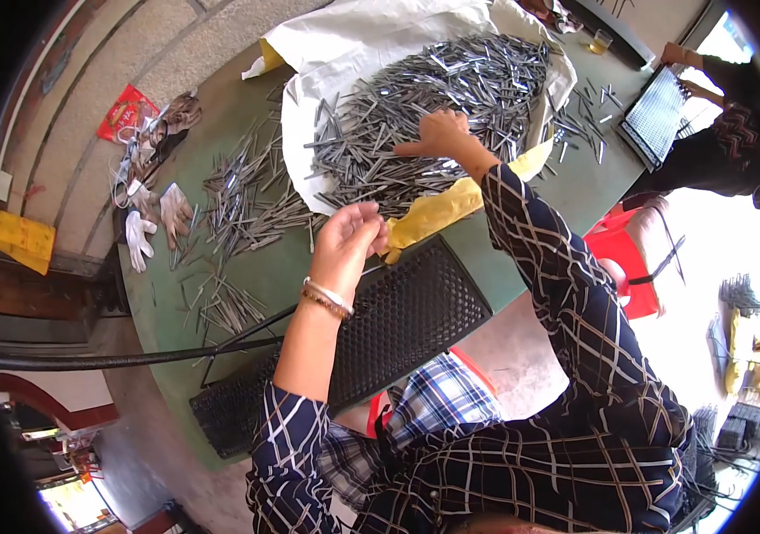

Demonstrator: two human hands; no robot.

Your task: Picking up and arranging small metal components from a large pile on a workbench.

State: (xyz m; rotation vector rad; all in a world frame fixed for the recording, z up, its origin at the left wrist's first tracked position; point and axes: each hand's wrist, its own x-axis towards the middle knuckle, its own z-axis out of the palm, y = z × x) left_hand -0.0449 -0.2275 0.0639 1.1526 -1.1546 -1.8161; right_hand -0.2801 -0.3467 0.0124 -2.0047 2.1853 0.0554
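A big heap of thin grey metal strips (487, 80) lies on a white sheet (300, 133) on the green table. My right hand (442, 135) rests on the heap, its thumb stretched out to the left and apart from the fingers; nothing shows in its grasp. Nearer to me, my left hand (349, 238) hovers by the sheet's yellow edge (438, 214), fingers curled in against the thumb. Whatever it may hold is hidden. Below both hands, a black perforated tray (407, 311) full of small holes lies along the table's near edge.
Loose strips (238, 200) are strewn left of the sheet. Work gloves (138, 238) lie at the table's left edge. A black rod (131, 360) crosses in from the left. At the far right another person handles a similar tray (656, 116); a glass (600, 41) stands at the back.
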